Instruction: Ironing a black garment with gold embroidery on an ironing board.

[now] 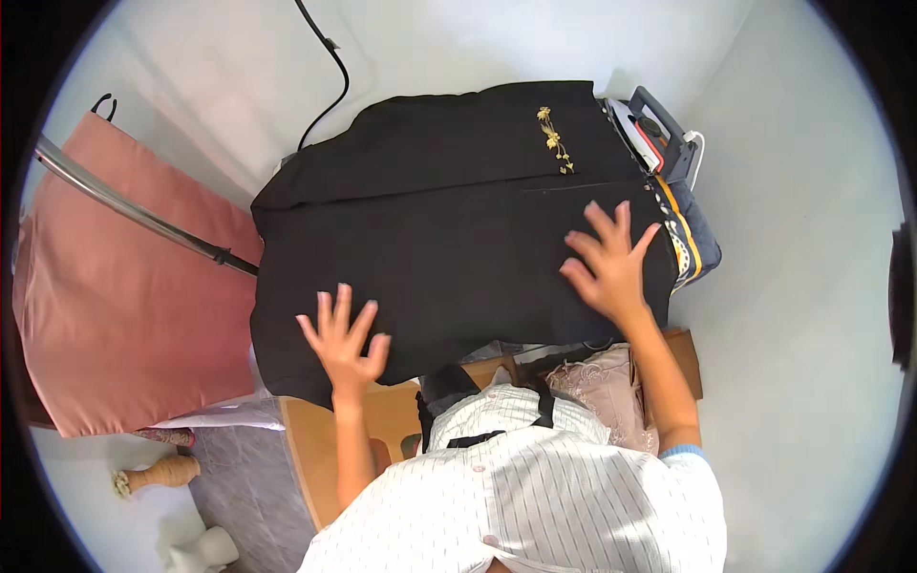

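Observation:
A black garment (430, 243) lies spread over an ironing board (684, 251), whose patterned blue cover shows at the right end. Gold floral embroidery (551, 140) runs down the garment's upper right part, above a long fold. My left hand (349, 344) is over the near left part of the cloth, fingers spread and holding nothing. On the right, my right hand (607, 261) is also spread over the cloth, close to the board's right end. Whether either palm presses on the fabric is hard to tell. An iron (641, 136) rests in a grey holder (666, 132) at the far right corner.
A pink cloth (143, 286) hangs at left beside a curved metal pole (136, 208). Behind the board, a black cord (344, 79) hangs against the white wall (537, 43). Folded lace fabric (598, 383) lies below the board, and a vase (161, 473) is at lower left.

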Demonstrator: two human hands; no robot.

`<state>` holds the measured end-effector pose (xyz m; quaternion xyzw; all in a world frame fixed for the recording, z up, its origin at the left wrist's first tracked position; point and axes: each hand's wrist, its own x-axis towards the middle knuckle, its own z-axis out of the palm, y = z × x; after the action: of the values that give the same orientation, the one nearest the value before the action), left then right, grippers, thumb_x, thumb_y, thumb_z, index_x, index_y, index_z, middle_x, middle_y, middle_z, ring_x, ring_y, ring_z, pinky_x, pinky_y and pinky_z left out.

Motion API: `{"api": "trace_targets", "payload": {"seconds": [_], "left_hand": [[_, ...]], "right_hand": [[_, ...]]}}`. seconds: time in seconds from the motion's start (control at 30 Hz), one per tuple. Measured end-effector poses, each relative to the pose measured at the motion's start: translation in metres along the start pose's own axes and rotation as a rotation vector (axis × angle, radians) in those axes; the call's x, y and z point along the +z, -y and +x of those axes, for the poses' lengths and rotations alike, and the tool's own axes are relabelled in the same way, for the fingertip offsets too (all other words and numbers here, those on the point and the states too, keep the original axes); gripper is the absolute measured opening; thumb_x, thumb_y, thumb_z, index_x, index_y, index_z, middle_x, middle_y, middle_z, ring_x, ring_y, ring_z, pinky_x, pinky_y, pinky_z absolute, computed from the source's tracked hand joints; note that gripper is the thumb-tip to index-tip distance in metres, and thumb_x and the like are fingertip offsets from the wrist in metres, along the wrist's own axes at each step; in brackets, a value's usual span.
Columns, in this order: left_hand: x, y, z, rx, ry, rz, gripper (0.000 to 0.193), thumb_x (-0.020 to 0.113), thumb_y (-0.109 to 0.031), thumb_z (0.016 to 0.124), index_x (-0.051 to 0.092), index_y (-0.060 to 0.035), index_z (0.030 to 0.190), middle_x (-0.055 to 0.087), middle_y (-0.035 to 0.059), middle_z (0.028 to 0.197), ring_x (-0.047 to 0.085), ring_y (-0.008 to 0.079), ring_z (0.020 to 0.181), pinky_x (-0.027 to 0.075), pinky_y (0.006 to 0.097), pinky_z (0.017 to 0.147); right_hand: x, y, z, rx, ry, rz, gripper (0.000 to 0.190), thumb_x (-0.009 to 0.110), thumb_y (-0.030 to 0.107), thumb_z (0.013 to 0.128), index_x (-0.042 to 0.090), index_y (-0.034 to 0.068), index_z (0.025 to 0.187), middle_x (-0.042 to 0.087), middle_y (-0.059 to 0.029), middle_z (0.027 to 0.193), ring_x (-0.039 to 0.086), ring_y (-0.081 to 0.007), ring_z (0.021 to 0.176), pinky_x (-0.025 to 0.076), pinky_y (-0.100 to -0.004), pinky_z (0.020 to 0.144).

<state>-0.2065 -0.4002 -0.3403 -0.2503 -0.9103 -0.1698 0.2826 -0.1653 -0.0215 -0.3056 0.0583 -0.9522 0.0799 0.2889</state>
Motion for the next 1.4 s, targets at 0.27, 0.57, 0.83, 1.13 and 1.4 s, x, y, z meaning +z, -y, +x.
{"api": "trace_targets", "payload": {"seconds": [0.27, 0.57, 0.83, 1.13, 1.4], "left_hand": [[0.05, -0.077, -0.047, 0.083, 0.16, 0.117, 0.083, 0.061, -0.061, 0.069, 0.038, -0.021, 0.138, 0.015, 0.0128, 0.15, -0.009, 0.034, 0.139, -0.015, 0.0744, 0.088], [0.046, -0.029, -0.075, 0.132, 0.06, 0.299, 0.072, 0.05, 0.007, 0.066, 0.047, -0.0258, 0.131, 0.009, 0.0173, 0.15, -0.01, 0.0374, 0.138, -0.016, 0.0737, 0.088], [0.004, 0.027, -0.111, 0.08, 0.018, 0.305, 0.087, 0.07, -0.052, 0.064, 0.038, -0.0161, 0.137, -0.001, 0.019, 0.15, -0.013, 0.0342, 0.138, -0.016, 0.0683, 0.095], [-0.06, 0.142, -0.142, 0.168, 0.087, 0.474, 0.082, 0.058, -0.072, 0.063, 0.034, -0.0408, 0.135, -0.004, 0.0104, 0.151, -0.008, 0.0309, 0.139, -0.012, 0.0685, 0.098], [-0.068, 0.18, -0.117, 0.422, -0.094, 0.659, 0.059, 0.07, -0.036, 0.075, 0.042, -0.0453, 0.127, 0.003, 0.0035, 0.152, 0.0, 0.0297, 0.14, -0.003, 0.0698, 0.1]], "right_hand": [[0.043, 0.08, -0.079, -0.179, 0.095, 0.006, 0.076, 0.062, 0.054, 0.07, 0.041, 0.02, 0.135, 0.023, -0.0056, 0.148, -0.002, -0.0345, 0.139, -0.009, -0.075, 0.092], [0.046, 0.045, -0.097, -0.153, -0.021, -0.108, 0.067, 0.052, -0.005, 0.068, 0.053, 0.028, 0.126, 0.031, -0.0032, 0.144, -0.003, -0.0366, 0.139, -0.016, -0.0711, 0.093], [0.042, 0.036, -0.113, -0.068, 0.031, -0.096, 0.069, 0.061, 0.001, 0.063, 0.054, 0.03, 0.124, 0.03, -0.0067, 0.145, -0.003, -0.038, 0.138, -0.017, -0.0691, 0.094], [0.04, 0.034, -0.106, -0.125, 0.059, -0.092, 0.074, 0.061, 0.001, 0.056, 0.053, 0.026, 0.126, 0.026, -0.0107, 0.146, -0.005, -0.0376, 0.139, -0.018, -0.069, 0.094], [0.041, 0.062, -0.112, 0.03, 0.04, -0.135, 0.072, 0.066, 0.008, 0.062, 0.048, 0.024, 0.13, 0.024, -0.0124, 0.147, -0.002, -0.0401, 0.138, -0.014, -0.0694, 0.095]]}}
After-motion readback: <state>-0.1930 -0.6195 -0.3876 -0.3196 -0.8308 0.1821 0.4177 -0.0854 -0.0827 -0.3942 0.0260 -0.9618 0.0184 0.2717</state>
